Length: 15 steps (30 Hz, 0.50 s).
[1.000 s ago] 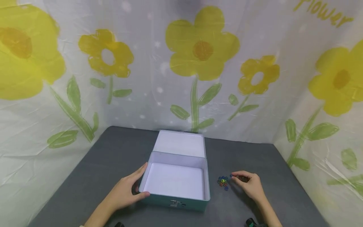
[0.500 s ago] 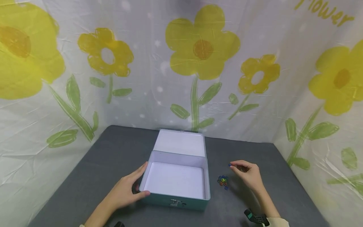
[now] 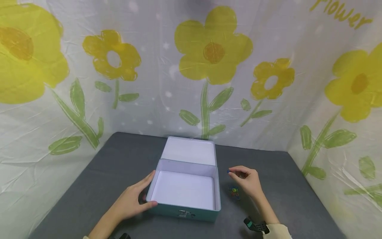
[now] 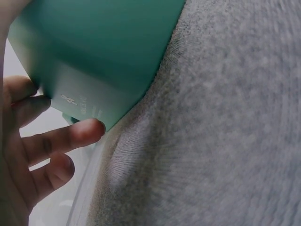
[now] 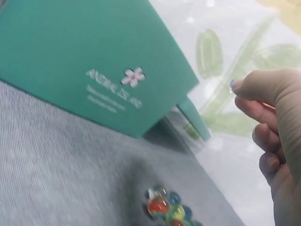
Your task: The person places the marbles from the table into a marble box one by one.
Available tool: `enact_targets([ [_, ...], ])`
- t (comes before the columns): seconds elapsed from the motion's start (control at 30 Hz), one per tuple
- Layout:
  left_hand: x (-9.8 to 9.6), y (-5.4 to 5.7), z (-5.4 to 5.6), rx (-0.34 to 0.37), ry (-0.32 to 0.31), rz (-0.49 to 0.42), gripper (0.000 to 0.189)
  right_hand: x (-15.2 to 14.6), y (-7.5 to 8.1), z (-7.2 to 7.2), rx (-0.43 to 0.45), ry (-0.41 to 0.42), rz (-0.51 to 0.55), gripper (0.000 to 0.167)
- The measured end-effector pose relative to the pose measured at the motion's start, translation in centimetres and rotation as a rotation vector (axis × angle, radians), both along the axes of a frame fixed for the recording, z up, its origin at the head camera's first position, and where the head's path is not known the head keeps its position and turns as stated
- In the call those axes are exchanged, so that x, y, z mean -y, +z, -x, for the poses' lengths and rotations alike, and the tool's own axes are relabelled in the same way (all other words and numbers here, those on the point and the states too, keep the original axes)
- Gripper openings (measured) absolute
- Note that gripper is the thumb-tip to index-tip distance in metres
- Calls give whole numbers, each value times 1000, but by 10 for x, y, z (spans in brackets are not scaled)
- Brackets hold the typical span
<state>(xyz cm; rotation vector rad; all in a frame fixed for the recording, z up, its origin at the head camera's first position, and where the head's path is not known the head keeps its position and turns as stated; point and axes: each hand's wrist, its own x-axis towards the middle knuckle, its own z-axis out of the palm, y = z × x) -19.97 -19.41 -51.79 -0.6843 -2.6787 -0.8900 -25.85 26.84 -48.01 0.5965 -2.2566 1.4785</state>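
Note:
A teal metal box (image 3: 187, 212) with a white interior stands on the dark cloth, its lid (image 3: 189, 151) folded back. My left hand (image 3: 132, 199) rests along the box's left side, thumb at the front corner and index finger at the rim. In the left wrist view, the other fingers (image 4: 75, 134) spread loosely beside the teal wall. My right hand (image 3: 247, 181) pinches a small blue glass marble (image 3: 228, 171) between thumb and index finger, just right of the box and raised above the cloth. Below it lies a cluster of glass marbles (image 5: 160, 204), red, yellow, blue and green.
The grey cloth-covered table (image 3: 119, 166) extends around the box. A white curtain (image 3: 155, 99) printed with yellow flowers closes off the back and sides. A dark wrist strap (image 3: 256, 226) circles the right wrist.
My right hand has lifted the blue marble from beside the cluster and carried it left, closer to the box. The left hand and box have stayed put.

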Motion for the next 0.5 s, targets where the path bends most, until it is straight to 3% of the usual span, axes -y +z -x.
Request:
enact_targets([
  [0.5, 0, -1, 0, 11, -23, -65, 103, 37, -1, 14, -25, 51, -44, 13],
])
